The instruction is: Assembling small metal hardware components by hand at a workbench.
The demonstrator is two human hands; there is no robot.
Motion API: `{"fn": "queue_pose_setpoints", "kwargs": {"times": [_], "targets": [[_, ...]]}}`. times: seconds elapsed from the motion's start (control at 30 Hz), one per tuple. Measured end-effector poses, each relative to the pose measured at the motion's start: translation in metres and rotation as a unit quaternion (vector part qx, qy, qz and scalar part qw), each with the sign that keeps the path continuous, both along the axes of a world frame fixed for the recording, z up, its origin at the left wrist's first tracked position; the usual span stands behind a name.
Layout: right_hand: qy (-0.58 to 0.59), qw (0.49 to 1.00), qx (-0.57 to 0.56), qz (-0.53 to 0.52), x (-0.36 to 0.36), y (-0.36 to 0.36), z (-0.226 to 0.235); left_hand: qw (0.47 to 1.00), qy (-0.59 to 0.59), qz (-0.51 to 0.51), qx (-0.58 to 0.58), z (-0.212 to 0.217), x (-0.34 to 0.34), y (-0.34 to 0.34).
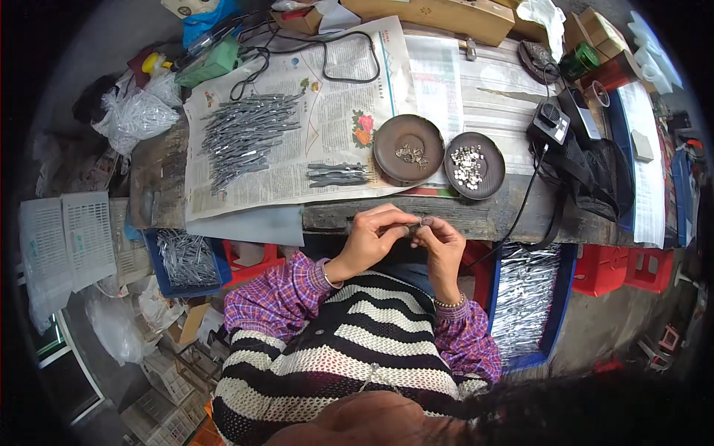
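Close to the table's front edge, my left hand (375, 238) and my right hand (440, 249) meet with fingertips pinched together. Something small and dark is between them, mostly hidden by the fingers. Just beyond my hands stand two round brown dishes. The left dish (387, 160) holds small brass-coloured bits; the right dish (497, 167) holds small whitish, shiny pieces. Left of the dishes, a short row of slim dark grey metal pieces (338, 175) lies on newspaper (327, 134). Farther left is a large heap of similar slim grey pieces (245, 137).
Blue bins of slim metal pieces stand below the table edge, one left (186, 256) and one right (526, 297). A black device (549, 123) with a cable and a black bag (595, 175) sit at right. A black cord (349, 79) crosses the newspaper. Red stools (602, 269) stand low.
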State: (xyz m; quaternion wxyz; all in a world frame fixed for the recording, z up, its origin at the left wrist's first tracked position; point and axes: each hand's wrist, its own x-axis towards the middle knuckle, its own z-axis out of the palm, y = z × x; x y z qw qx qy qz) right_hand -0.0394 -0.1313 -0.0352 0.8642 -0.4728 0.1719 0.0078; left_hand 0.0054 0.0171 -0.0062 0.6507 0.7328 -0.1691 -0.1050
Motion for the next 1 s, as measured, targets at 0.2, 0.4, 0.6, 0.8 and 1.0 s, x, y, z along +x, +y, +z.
{"fn": "queue_pose_setpoints", "kwargs": {"times": [0.2,0.4,0.6,0.8,1.0], "targets": [[0.024,1.0,0.002,0.018,0.0,-0.003,0.008,1.0,0.014,-0.006,-0.003,0.004,0.0,0.002],[0.026,0.999,0.002,0.022,-0.001,-0.002,0.007,1.0,0.008,-0.003,-0.025,-0.002,-0.002,0.002],[0.013,0.999,-0.032,0.008,-0.002,0.001,0.009,1.0,0.013,-0.004,-0.025,-0.003,-0.003,0.002],[-0.03,0.994,-0.102,-0.012,-0.003,0.004,0.013,0.999,0.032,-0.004,-0.035,-0.002,-0.002,0.002],[-0.041,0.99,-0.132,-0.011,-0.003,0.004,0.01,0.997,0.061,0.0,-0.05,0.001,-0.003,-0.001]]}}
